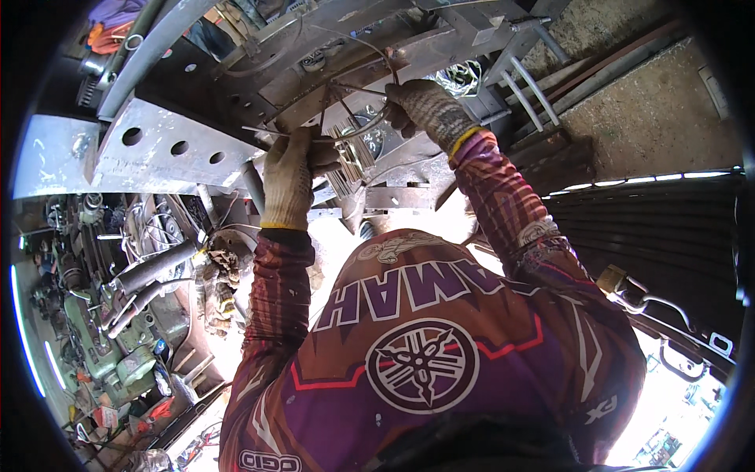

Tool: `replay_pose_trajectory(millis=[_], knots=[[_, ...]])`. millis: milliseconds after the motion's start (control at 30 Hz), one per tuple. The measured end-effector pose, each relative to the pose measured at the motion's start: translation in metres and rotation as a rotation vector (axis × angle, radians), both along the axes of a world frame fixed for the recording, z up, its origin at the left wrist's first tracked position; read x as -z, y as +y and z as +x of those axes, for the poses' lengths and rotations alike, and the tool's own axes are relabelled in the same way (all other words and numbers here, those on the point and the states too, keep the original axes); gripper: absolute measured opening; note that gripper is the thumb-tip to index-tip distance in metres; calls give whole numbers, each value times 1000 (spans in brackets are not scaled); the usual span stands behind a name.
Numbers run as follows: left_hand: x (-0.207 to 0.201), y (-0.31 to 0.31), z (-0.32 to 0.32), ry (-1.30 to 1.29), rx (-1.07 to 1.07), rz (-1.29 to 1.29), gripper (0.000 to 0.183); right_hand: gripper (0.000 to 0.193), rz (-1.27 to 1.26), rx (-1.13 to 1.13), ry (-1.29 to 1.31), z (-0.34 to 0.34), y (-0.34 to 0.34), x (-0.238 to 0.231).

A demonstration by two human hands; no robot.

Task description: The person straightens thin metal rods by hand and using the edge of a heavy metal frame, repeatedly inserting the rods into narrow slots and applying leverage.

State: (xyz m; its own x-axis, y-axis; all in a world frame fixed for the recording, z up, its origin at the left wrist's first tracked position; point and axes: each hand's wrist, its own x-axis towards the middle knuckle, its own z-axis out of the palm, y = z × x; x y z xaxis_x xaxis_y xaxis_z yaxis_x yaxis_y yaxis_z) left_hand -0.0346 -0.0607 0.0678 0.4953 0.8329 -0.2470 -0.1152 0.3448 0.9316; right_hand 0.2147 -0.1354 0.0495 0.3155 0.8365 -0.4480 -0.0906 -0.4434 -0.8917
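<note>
Both my hands wear knitted work gloves with yellow cuffs. A thin curved metal rod (pixel 363 130) spans the gap between them. My left hand (pixel 289 177) is closed around its left part, and a short straight end sticks out to the left past the fingers. Higher up and to the right, my right hand (pixel 429 114) is closed at the rod's other end; its fingertips are partly hidden. Just below the rod, between the hands, lies a bundle of thin straight metal rods (pixel 346 161). Other thin bars cross behind the curved rod.
A steel plate with round holes (pixel 177 149) juts in at the left. Heavy steel beams (pixel 425 49) run beyond my hands. Green machinery (pixel 98 338) and cluttered tools stand at lower left. Upright metal pins (pixel 523 98) rise at the right, near a dark ribbed panel (pixel 668 228).
</note>
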Motion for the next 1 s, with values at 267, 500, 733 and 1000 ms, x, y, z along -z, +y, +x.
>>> replay_pose_trajectory(millis=[267, 500, 733, 1000], knots=[[-12, -11, -19, 22, 26, 87, 34, 32, 374, 167, 217, -21, -27, 12], [-16, -49, -28, 98, -334, 438, 62, 36, 729, 19, 430, -25, -85, -24], [-35, -108, -25, 476, 85, 1596, 52, 33, 732, -216, 519, -21, -101, -37], [-35, -137, -60, -106, -233, 610, 39, 34, 1018, -99, -575, -6, -96, -66]])
